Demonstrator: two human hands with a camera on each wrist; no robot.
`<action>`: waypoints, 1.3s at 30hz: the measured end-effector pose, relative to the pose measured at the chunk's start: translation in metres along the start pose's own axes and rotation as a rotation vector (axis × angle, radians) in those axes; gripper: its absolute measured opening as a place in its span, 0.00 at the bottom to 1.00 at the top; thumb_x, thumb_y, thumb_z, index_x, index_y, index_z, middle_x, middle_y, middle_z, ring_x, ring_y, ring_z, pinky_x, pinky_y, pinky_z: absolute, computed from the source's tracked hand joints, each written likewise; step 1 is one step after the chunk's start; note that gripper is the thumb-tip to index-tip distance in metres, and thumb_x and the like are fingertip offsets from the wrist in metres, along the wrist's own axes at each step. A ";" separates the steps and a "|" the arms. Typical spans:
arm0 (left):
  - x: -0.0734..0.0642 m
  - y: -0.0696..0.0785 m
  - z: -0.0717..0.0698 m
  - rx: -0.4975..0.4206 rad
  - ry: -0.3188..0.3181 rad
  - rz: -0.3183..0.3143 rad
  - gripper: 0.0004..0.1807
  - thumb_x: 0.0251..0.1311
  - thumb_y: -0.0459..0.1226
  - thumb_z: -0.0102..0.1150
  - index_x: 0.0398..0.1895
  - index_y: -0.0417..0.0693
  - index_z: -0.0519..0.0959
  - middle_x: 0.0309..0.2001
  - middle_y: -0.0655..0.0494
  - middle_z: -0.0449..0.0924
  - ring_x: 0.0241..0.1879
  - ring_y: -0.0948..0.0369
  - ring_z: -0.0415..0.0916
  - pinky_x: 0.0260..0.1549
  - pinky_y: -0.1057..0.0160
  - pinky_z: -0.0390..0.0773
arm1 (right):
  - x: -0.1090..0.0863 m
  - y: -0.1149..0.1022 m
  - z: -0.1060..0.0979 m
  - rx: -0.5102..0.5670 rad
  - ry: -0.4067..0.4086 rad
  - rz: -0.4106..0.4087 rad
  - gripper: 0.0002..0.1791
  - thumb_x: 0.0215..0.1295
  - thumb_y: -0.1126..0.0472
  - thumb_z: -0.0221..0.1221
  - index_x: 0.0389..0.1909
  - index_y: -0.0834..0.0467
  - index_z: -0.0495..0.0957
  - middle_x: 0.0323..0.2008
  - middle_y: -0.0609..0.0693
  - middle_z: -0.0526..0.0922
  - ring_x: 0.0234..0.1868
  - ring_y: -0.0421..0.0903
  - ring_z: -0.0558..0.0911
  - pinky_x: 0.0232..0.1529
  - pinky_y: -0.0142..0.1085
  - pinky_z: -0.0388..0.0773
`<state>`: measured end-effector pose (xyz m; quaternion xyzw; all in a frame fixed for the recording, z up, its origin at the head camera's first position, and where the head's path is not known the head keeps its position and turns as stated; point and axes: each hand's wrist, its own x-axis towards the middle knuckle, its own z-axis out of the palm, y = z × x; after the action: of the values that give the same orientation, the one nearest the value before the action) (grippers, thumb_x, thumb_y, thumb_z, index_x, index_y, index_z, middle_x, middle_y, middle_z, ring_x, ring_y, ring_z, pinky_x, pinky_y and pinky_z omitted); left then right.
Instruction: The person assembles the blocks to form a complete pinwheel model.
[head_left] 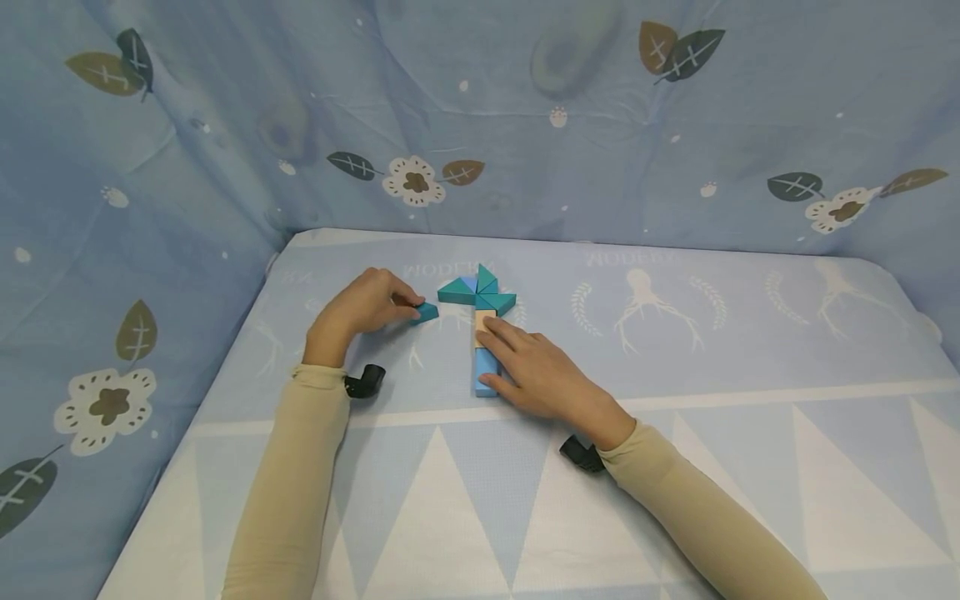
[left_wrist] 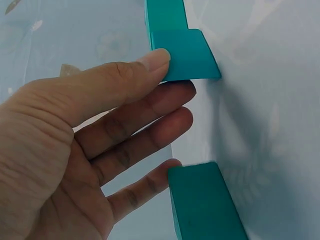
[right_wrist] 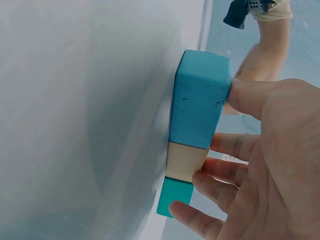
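Observation:
My left hand (head_left: pixel 360 304) pinches a teal block (left_wrist: pixel 187 52) between thumb and fingers, just left of a pinwheel-like row of blocks. In the left wrist view another teal block (left_wrist: pixel 205 200) lies by the little finger. Along the right side of the row rests my right hand (head_left: pixel 540 375), its thumb at the blue block (right_wrist: pixel 200 97) and its fingers against the plain wooden block (right_wrist: pixel 186 161). A green-teal block (right_wrist: pixel 174 196) continues the row. At its far end, teal triangular blocks (head_left: pixel 486 279) fan out beside a small lilac-blue piece (head_left: pixel 470 283).
The blocks lie on a table with a patterned blue and white cover (head_left: pixel 645 400). A blue fabric curtain (head_left: pixel 510 167) with leaves and flowers hangs behind and at the left. Black wrist cameras (head_left: pixel 365 382) sit at both sleeve cuffs.

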<state>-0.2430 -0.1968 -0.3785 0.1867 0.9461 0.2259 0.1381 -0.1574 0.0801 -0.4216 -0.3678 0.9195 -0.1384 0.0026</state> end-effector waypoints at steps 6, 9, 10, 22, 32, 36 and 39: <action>0.005 0.007 0.006 0.016 0.007 0.048 0.14 0.58 0.34 0.68 0.48 0.42 0.86 0.45 0.48 0.87 0.44 0.55 0.82 0.46 0.55 0.81 | 0.000 0.000 0.000 -0.008 0.000 -0.001 0.34 0.73 0.44 0.52 0.72 0.59 0.62 0.74 0.58 0.60 0.73 0.52 0.64 0.62 0.51 0.72; 0.006 0.010 0.007 0.023 0.016 0.042 0.16 0.57 0.36 0.69 0.49 0.42 0.85 0.43 0.48 0.87 0.41 0.56 0.83 0.45 0.56 0.81 | 0.000 0.000 0.001 -0.007 0.001 -0.001 0.34 0.73 0.44 0.52 0.73 0.59 0.62 0.74 0.58 0.60 0.73 0.52 0.64 0.62 0.51 0.72; 0.006 0.010 0.008 0.025 0.021 0.043 0.17 0.57 0.37 0.70 0.49 0.43 0.85 0.42 0.48 0.87 0.41 0.57 0.83 0.44 0.56 0.81 | 0.000 0.000 0.001 -0.007 0.001 -0.001 0.34 0.73 0.45 0.52 0.73 0.59 0.62 0.74 0.58 0.60 0.73 0.52 0.64 0.63 0.51 0.72; 0.006 0.012 0.009 0.013 0.037 0.054 0.10 0.56 0.38 0.70 0.42 0.49 0.89 0.43 0.52 0.88 0.46 0.56 0.83 0.44 0.56 0.81 | 0.000 -0.001 -0.001 -0.004 -0.003 0.001 0.34 0.73 0.45 0.52 0.72 0.59 0.62 0.74 0.57 0.60 0.73 0.52 0.64 0.63 0.51 0.72; 0.009 0.017 0.014 0.017 0.020 0.111 0.12 0.57 0.37 0.69 0.45 0.47 0.87 0.45 0.51 0.87 0.46 0.55 0.83 0.47 0.55 0.81 | 0.000 -0.001 -0.002 0.001 -0.006 0.000 0.34 0.73 0.45 0.52 0.72 0.59 0.62 0.74 0.58 0.59 0.73 0.53 0.64 0.63 0.51 0.72; 0.010 0.018 0.016 0.030 0.014 0.119 0.14 0.58 0.37 0.69 0.47 0.47 0.87 0.47 0.50 0.86 0.49 0.54 0.81 0.50 0.54 0.80 | 0.000 -0.001 -0.002 0.005 -0.012 0.005 0.34 0.73 0.45 0.52 0.73 0.59 0.61 0.74 0.57 0.59 0.74 0.53 0.63 0.63 0.51 0.72; 0.011 0.020 0.018 0.047 0.029 0.126 0.13 0.58 0.36 0.68 0.47 0.47 0.86 0.48 0.49 0.86 0.50 0.53 0.81 0.52 0.53 0.79 | 0.000 -0.002 -0.003 0.007 -0.013 0.006 0.34 0.73 0.45 0.52 0.73 0.59 0.61 0.74 0.57 0.59 0.74 0.53 0.62 0.64 0.51 0.71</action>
<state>-0.2410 -0.1693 -0.3865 0.2456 0.9394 0.2148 0.1054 -0.1564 0.0801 -0.4185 -0.3661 0.9200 -0.1395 0.0103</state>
